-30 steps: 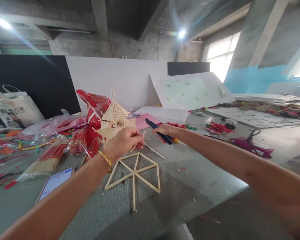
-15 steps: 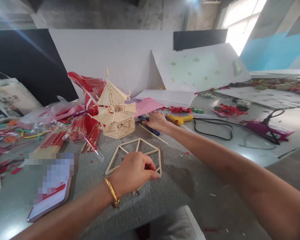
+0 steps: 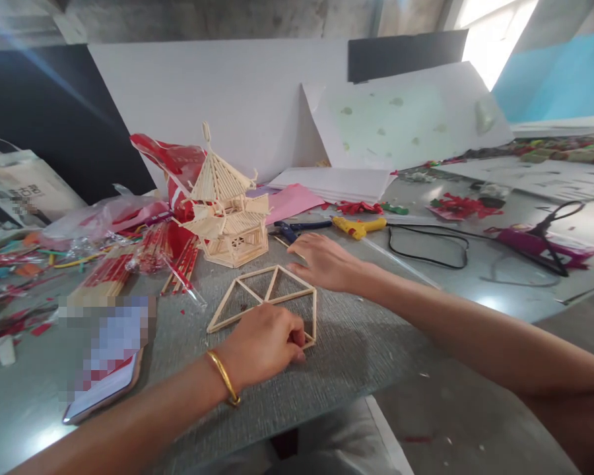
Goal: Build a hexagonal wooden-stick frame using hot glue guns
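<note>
A flat frame of glued wooden sticks [image 3: 230,302], with spokes meeting at its middle, lies on the grey table. My left hand [image 3: 264,343], a gold bangle at its wrist, is closed over the frame's near right edge; its fingertips are partly hidden. Just beyond the frame, my right hand [image 3: 324,260] reaches out low over the table, its thumb apart from the fingers. Past those fingertips, a short bit of a loose wooden stick [image 3: 281,242] shows beside the blue-handled pliers [image 3: 297,229]. A stick-built pagoda model [image 3: 230,211] stands behind the frame.
A yellow glue gun [image 3: 359,226] with a black cable lies to the right. A phone [image 3: 111,369] rests at left, near red-wrapped stick bundles [image 3: 106,274]. Pink paper [image 3: 294,203], white sheets and red flowers [image 3: 465,206] are farther back. The table's near edge is by my lap.
My right hand has come off the pliers and moved slightly nearer, over where the loose stick lay. My left hand stays at the frame, its fingers curled a little more. The view has shifted slightly.
</note>
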A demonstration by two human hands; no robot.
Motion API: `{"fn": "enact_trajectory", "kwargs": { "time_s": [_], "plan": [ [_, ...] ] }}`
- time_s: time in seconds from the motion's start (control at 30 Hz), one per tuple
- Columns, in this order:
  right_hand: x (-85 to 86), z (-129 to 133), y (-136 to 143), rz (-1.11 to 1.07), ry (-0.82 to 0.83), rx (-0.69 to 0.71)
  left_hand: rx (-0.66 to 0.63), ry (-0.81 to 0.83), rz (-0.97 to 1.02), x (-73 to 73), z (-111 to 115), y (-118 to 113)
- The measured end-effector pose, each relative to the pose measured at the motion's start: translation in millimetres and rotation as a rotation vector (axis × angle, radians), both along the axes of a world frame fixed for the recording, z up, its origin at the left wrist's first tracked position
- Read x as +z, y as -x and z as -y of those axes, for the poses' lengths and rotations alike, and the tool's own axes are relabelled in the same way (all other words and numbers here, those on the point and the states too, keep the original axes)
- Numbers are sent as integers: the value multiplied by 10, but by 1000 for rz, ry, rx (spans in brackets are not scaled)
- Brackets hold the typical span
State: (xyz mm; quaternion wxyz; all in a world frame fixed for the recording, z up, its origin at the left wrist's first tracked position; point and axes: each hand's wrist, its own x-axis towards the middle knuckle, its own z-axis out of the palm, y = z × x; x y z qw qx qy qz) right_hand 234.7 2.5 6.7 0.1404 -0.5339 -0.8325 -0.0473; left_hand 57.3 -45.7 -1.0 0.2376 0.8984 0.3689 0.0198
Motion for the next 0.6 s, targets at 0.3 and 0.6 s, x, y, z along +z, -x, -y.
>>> {"fn": "enact_trajectory", "kwargs": {
  "time_s": [0.3, 0.6],
  "plan": [
    [-8, 521, 77, -35, 159, 412, -16, -32, -9, -41, 1, 59],
    [-164, 706, -26, -61, 274, 476, -101, -129, -68, -28, 1, 63]
  ]
}}
